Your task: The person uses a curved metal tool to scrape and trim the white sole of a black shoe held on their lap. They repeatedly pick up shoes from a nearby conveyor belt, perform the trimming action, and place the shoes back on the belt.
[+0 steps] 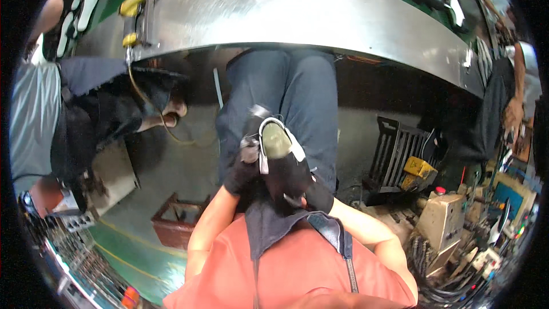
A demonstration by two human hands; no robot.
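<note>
A black shoe (286,166) with white edging and an olive-green surface in its opening is held over my lap, its opening end pointing away from me. My right hand (318,193), in a dark glove, grips its near end from the right, with the fingers partly hidden. At the shoe's left side is my left hand (245,167), also in dark covering, with greyish fingertips curled. From those fingers a dark, motion-blurred item with a shiny tip (258,113) sticks up beside the shoe. Its kind does not show.
A curved metal bench (257,6) spans beyond my knees. On its left end is a yellow clamp-like tool (131,6) with a hose. Co-workers sit left and right. Around me are a reddish-brown stool (177,220), a black slatted crate (394,154) and a control box (440,220).
</note>
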